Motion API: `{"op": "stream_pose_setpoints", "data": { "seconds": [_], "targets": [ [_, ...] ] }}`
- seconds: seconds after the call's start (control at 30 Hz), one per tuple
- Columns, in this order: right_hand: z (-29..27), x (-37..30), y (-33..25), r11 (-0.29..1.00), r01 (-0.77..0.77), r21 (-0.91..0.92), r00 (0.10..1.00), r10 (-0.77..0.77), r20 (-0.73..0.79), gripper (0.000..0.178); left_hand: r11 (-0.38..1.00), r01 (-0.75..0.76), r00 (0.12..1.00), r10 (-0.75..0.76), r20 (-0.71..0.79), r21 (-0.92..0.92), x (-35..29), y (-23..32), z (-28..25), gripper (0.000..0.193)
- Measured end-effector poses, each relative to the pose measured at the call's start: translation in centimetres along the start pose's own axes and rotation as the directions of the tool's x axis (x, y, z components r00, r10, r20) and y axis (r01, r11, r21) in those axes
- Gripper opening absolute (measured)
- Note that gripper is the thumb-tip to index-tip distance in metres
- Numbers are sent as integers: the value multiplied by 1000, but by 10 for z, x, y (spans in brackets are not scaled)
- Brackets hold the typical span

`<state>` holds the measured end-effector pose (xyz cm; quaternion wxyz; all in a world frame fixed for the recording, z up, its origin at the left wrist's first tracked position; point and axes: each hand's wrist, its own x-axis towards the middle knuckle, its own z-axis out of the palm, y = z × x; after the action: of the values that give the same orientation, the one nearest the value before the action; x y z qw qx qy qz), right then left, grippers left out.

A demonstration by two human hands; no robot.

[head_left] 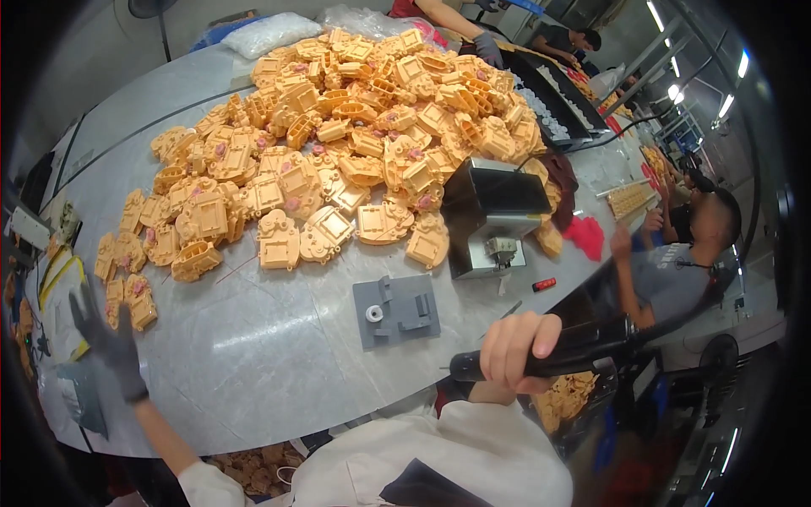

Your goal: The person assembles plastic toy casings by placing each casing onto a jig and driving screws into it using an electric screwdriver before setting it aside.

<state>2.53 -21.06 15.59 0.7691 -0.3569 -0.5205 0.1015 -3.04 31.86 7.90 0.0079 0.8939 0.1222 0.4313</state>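
My left hand (117, 351), in a grey glove, hovers at the left end of the table with its fingers spread and nothing in them. Just beyond its fingertips lie a few yellow-orange plastic housings (139, 302). My bare right hand (517, 353) is wrapped round a black electric screwdriver (583, 345) near the table's front edge. The driver's thin bit points left, clear of any part. To the left of it, a grey fixture block (395, 325) with raised posts and a small white ring rests on the table, bearing no housing.
A large heap of housings (338, 127) covers the table's far middle. Right of the fixture stands a black box-shaped screw feeder (490, 207). A small red cylinder (545, 285) and a pink cloth (584, 237) lie near it. Co-workers sit at right and far side.
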Motion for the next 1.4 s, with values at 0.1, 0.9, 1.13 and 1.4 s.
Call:
{"op": "stream_pose_setpoints", "data": {
  "seconds": [0.1, 0.9, 1.13, 1.4],
  "targets": [
    [1, 6, -5, 995, 12, -97, 999, -16, -43, 52, 872, -32, 947, -131, 294, 489, 17, 13, 76, 66],
    [-26, -88, 17, 994, 93, 61, 845, -46, -532, 63, 952, 295, 867, -303, 395, 83, -62, -12, 86, 59],
    [-17, -97, 6, 999, 33, -42, 759, -53, -649, 65, 691, 520, 854, -442, 274, -503, -102, -10, 44, 46],
    [-8, -85, 21, 971, -82, -223, 433, -167, -886, 64, -2, 717, 695, -83, 714, -697, -59, 201, 11, 61]
  ]
}}
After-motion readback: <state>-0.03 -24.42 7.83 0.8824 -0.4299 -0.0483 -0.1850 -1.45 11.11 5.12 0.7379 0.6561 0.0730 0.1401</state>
